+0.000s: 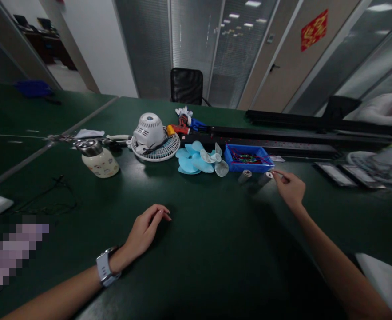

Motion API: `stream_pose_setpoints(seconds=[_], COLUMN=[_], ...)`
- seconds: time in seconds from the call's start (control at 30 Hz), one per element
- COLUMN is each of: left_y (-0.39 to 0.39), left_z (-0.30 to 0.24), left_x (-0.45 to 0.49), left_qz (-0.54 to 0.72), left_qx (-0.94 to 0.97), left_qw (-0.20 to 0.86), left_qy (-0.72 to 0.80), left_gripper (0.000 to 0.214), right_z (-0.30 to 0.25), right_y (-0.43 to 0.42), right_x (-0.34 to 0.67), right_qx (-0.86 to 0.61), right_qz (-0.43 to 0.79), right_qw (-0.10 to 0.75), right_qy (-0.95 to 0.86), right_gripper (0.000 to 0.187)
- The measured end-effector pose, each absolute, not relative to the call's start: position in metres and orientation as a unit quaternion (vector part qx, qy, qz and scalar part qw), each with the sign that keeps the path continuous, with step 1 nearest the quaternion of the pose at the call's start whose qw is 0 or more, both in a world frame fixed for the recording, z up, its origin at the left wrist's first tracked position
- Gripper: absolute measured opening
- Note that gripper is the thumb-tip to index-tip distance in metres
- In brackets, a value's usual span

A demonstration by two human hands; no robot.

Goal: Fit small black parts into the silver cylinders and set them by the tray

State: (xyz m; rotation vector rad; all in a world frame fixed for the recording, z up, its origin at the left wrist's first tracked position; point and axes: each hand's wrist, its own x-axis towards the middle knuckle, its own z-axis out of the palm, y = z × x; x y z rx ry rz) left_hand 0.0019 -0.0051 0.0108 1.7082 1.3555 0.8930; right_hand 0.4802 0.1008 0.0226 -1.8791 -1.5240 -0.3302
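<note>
The right hand (pixel 291 189) reaches to the near right corner of the bin (pixel 249 167). Its thumb and forefinger come together at the right edge of the right cylinder (pixel 265 179). The view does not show whether they pinch the cylinder or only meet beside it. Contact at the top end suits a small upright part: the fingertips reach it from the side and leave most of the body free.

The left cylinder (pixel 244 177) stands just apart from the right one, on the near side of the bin. Both appear to stand on end, which probably keeps them from rolling and leaves their tops exposed.

The left hand (pixel 145 226) is loosely curled and holds nothing. It lies at or just above the table (pixel 202 240), well apart from the parts, apparently idle.

The bin contains wires (pixel 247 158); its walls probably serve to keep loose leads together. To its left, the grey blade (pixel 215 156) overlaps the blue blades (pixel 191 160). Farther left, the housing (pixel 149 129) sits on the white guard (pixel 157 154), which seems to give it a broad base. The drill (pixel 182 126) lies on the far side, out of the open near area.
</note>
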Motion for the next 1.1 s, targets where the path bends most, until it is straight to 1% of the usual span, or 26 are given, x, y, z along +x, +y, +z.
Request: stream_pose_setpoints(seconds=[0.2, 0.37, 0.5, 0.6, 0.67, 0.73, 0.8, 0.83, 0.9, 1.0, 1.03, 1.1], left_y=[-0.005, -0.005, -0.005, -0.005, -0.005, -0.005, -0.005, -0.005, -0.004, -0.004, -0.005, -0.005], left_z=[0.011, 0.009, 0.011, 0.012, 0.012, 0.011, 0.011, 0.010, 0.010, 0.011, 0.011, 0.011], left_x=[0.002, 0.002, 0.003, 0.003, 0.002, 0.002, 0.003, 0.003, 0.003, 0.003, 0.002, 0.002], left_qz=[0.344, 0.347, 0.345, 0.342, 0.344, 0.346, 0.344, 0.342, 0.342, 0.344, 0.344, 0.341], left_qx=[0.672, 0.672, 0.673, 0.675, 0.676, 0.675, 0.674, 0.674, 0.675, 0.674, 0.674, 0.675], left_qw=[0.386, 0.384, 0.386, 0.385, 0.383, 0.382, 0.383, 0.384, 0.385, 0.384, 0.384, 0.384], left_qy=[0.530, 0.530, 0.529, 0.528, 0.527, 0.529, 0.530, 0.530, 0.528, 0.529, 0.530, 0.530], left_gripper=[0.025, 0.026, 0.026, 0.026, 0.026, 0.026, 0.025, 0.025, 0.025, 0.025, 0.025, 0.025], right_z=[0.023, 0.015, 0.006, 0.005, 0.007, 0.011, 0.015, 0.017, 0.019, 0.018, 0.017, 0.014], right_y=[0.105, 0.104, 0.104, 0.103, 0.099, 0.092, 0.084, 0.080, 0.076, 0.083, 0.089, 0.100], right_x=[0.481, 0.480, 0.480, 0.479, 0.475, 0.466, 0.451, 0.442, 0.421, 0.398, 0.394, 0.392], right_qx=[-0.735, -0.740, -0.728, -0.720, -0.729, -0.732, -0.716, -0.704, -0.694, -0.722, -0.735, -0.751], right_qz=[-0.077, -0.055, -0.002, 0.021, -0.008, -0.093, -0.185, -0.208, -0.193, -0.123, -0.103, -0.076], right_qw=[0.327, 0.355, 0.401, 0.413, 0.411, 0.392, 0.346, 0.317, 0.265, 0.206, 0.195, 0.193], right_qy=[-0.589, -0.569, -0.556, -0.557, -0.548, -0.550, -0.578, -0.601, -0.642, -0.648, -0.641, -0.627], right_gripper=[0.068, 0.070, 0.068, 0.067, 0.066, 0.063, 0.061, 0.061, 0.064, 0.075, 0.076, 0.071])
